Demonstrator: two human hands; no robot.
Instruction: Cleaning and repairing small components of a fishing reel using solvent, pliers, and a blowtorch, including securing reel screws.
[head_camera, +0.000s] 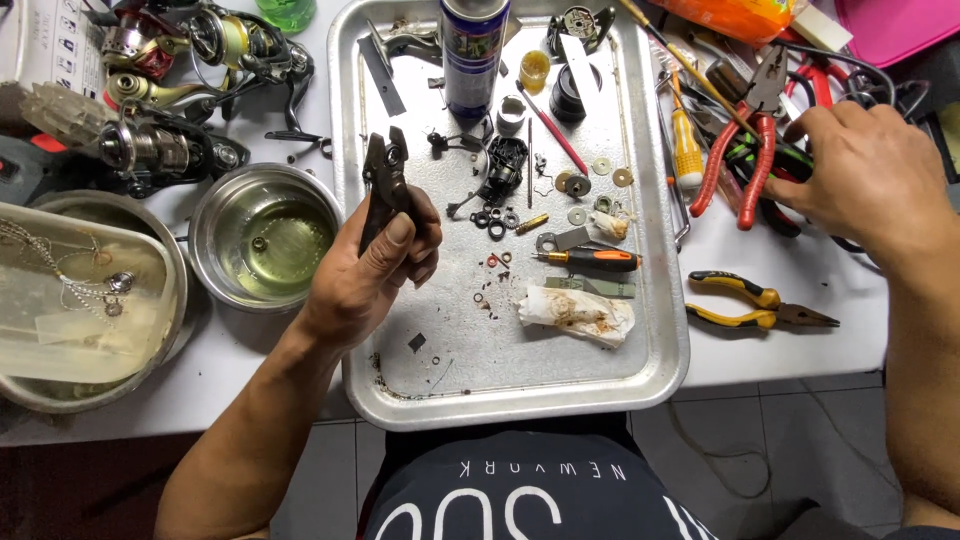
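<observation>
My left hand (372, 268) grips a dark metal reel body part (384, 178) and holds it upright over the left side of a metal tray (660, 340). My right hand (868, 172) reaches into a pile of tools to the right of the tray, fingers curled on green and black tool handles (778, 158), next to red-handled pliers (742, 155). Whether it grips one I cannot tell. In the tray lie small washers, rings and screws, a black reel part (503, 168), an orange-and-black screwdriver (590, 260), a stained paper wad (575, 313) and a spray can (473, 52).
A steel bowl (262, 236) of yellowish liquid stands left of the tray, with a larger bowl (60, 390) and plastic tub farther left. Several fishing reels (165, 80) lie at the back left. Yellow-handled pliers (752, 303) rest right of the tray. The table's front edge is near my body.
</observation>
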